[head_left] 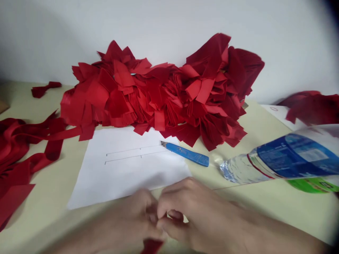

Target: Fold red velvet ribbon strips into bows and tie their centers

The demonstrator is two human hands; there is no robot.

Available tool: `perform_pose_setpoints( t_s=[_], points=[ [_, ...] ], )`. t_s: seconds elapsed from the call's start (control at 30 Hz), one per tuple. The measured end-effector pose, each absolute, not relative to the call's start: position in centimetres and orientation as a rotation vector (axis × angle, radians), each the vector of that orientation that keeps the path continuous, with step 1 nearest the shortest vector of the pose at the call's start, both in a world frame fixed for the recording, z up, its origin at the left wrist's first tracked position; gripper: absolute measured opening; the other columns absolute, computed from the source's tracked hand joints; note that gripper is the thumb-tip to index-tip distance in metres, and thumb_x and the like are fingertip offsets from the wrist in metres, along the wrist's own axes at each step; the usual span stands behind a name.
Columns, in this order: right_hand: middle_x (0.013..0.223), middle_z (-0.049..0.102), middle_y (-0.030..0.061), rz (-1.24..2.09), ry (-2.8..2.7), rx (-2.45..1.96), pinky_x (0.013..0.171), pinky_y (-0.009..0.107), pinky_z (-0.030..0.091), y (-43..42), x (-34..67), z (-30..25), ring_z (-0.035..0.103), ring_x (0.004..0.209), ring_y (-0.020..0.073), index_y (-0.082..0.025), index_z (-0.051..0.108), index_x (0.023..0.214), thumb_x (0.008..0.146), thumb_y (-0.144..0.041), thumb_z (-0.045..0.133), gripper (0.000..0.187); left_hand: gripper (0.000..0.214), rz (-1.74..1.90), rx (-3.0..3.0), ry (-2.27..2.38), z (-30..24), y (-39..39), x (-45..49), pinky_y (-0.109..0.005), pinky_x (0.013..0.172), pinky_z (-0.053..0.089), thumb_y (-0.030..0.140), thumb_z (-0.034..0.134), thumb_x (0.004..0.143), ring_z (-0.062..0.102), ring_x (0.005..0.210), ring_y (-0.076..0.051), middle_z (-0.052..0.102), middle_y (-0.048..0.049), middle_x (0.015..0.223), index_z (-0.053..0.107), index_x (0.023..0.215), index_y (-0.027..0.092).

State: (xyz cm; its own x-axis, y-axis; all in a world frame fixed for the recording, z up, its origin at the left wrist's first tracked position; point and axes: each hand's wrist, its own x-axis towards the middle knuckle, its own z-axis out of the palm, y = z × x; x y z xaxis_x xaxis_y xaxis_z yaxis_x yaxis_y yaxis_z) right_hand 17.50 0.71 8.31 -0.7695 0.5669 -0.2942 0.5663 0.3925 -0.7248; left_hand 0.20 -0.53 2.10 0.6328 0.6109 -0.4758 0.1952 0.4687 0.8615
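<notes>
My left hand (135,217) and my right hand (190,208) meet at the near edge of the table, fingers pinched together on a red ribbon piece (152,245) that hangs down below them. Just beyond the hands lies a white paper sheet (127,169) with two ruled pencil lines. A blue utility knife (186,154) rests at the sheet's far right corner, blade pointing left. Behind the sheet sits a big heap of cut red ribbon pieces (164,95).
A long uncut red ribbon (23,148) trails over the table's left side. A plastic water bottle (280,158) lies on its side at the right. More red fabric (312,106) lies at the far right. A white wall stands behind the beige table (265,201).
</notes>
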Motion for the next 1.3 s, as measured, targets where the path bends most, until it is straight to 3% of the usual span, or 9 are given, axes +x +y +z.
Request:
perform_pose_setpoints(
  t_s=[0.1, 0.2, 0.33, 0.43, 0.6, 0.73, 0.93, 1.17, 1.3],
  points=[
    [0.071, 0.059, 0.0011, 1.127, -2.507, -1.234, 0.056, 0.022, 0.034, 0.3, 17.7, 8.9, 0.049, 0.062, 0.0096, -0.014, 0.062, 0.076, 0.082, -0.013, 0.049, 0.015, 0.011, 0.52, 0.929, 0.996, 2.0, 0.8, -0.3, -0.019, 0.051, 0.035, 0.017, 0.063, 0.069, 0.049, 0.051, -0.009, 0.059, 0.0031, 0.051, 0.068, 0.059, 0.015],
    [0.058, 0.047, -0.0038, 1.387, -2.165, -1.278, 0.048, 0.019, 0.03, 1.0, 18.8, 8.2, 0.039, 0.052, 0.0063, -0.015, 0.06, 0.071, 0.083, -0.019, 0.052, 0.015, 0.012, 0.632, 0.698, 0.81, 2.3, 1.5, -0.9, -0.022, 0.057, 0.042, 0.026, 0.067, 0.071, 0.061, 0.059, -0.015, 0.069, -0.0023, 0.059, 0.07, 0.065, 0.017],
    [0.06, 0.049, -0.0035, 1.999, -1.828, -1.082, 0.051, 0.018, 0.036, 3.0, 19.8, 6.5, 0.042, 0.053, 0.0059, -0.011, 0.061, 0.072, 0.076, -0.028, 0.064, 0.017, 0.007, 0.386, 0.753, 0.626, 2.8, 0.8, -0.9, -0.025, 0.05, 0.04, 0.022, 0.072, 0.059, 0.055, 0.047, -0.014, 0.065, -0.0027, 0.052, 0.072, 0.058, 0.015],
    [0.061, 0.055, -0.0025, 2.186, -1.98, -0.941, 0.053, 0.018, 0.039, 3.4, 19.2, 6.2, 0.045, 0.055, 0.0061, -0.011, 0.065, 0.072, 0.074, -0.023, 0.065, 0.013, 0.01, 0.061, 0.96, 0.655, 2.9, -0.3, -0.1, -0.022, 0.049, 0.035, 0.012, 0.066, 0.055, 0.046, 0.047, -0.009, 0.057, 0.0029, 0.05, 0.073, 0.06, 0.017],
    [0.067, 0.061, -0.0007, 1.499, -2.587, -1.055, 0.059, 0.021, 0.037, 1.6, 17.6, 7.6, 0.051, 0.06, 0.0081, -0.015, 0.066, 0.073, 0.077, -0.012, 0.054, 0.013, 0.015, 0.166, 1.137, 0.896, 1.8, -0.6, 0.7, -0.022, 0.043, 0.022, 0.01, 0.058, 0.062, 0.031, 0.043, -0.006, 0.041, 0.007, 0.042, 0.064, 0.049, 0.015],
    [0.069, 0.059, 0.0001, 1.157, -2.464, -1.187, 0.06, 0.023, 0.037, 1.1, 18.1, 8.0, 0.05, 0.062, 0.0092, -0.015, 0.063, 0.074, 0.081, -0.013, 0.051, 0.015, 0.011, 0.505, 0.895, 0.939, 1.5, 0.7, 0.0, -0.021, 0.055, 0.036, 0.016, 0.064, 0.07, 0.05, 0.055, -0.01, 0.06, 0.0024, 0.054, 0.068, 0.06, 0.014],
    [0.055, 0.041, -0.0058, 1.812, -1.861, -1.194, 0.045, 0.02, 0.024, 3.8, 20.2, 5.9, 0.031, 0.05, 0.0056, -0.014, 0.059, 0.069, 0.077, -0.027, 0.063, 0.015, 0.01, 0.646, 0.601, 0.613, 1.8, 1.1, -0.5, -0.024, 0.065, 0.046, 0.024, 0.067, 0.077, 0.065, 0.067, -0.015, 0.072, -0.0055, 0.067, 0.072, 0.077, 0.015],
    [0.074, 0.061, 0.0002, 2.056, -1.682, -1.025, 0.063, 0.023, 0.041, 4.9, 19.7, 5.0, 0.052, 0.068, 0.0101, -0.013, 0.067, 0.081, 0.073, -0.025, 0.066, 0.014, 0.014, 0.602, 0.557, 0.478, 1.0, 0.5, -0.1, -0.025, 0.06, 0.045, 0.026, 0.065, 0.078, 0.065, 0.063, -0.016, 0.072, -0.0058, 0.065, 0.072, 0.074, 0.015],
    [0.07, 0.063, -0.0009, 2.237, -1.858, -0.867, 0.061, 0.021, 0.044, 5.3, 19.3, 4.6, 0.055, 0.064, 0.0091, -0.011, 0.066, 0.077, 0.069, -0.025, 0.07, 0.017, 0.016, 0.339, 0.594, 0.611, 0.8, -0.3, 0.4, -0.024, 0.05, 0.038, 0.026, 0.075, 0.06, 0.054, 0.045, -0.012, 0.062, -0.0025, 0.049, 0.069, 0.058, 0.012]
  ],
)
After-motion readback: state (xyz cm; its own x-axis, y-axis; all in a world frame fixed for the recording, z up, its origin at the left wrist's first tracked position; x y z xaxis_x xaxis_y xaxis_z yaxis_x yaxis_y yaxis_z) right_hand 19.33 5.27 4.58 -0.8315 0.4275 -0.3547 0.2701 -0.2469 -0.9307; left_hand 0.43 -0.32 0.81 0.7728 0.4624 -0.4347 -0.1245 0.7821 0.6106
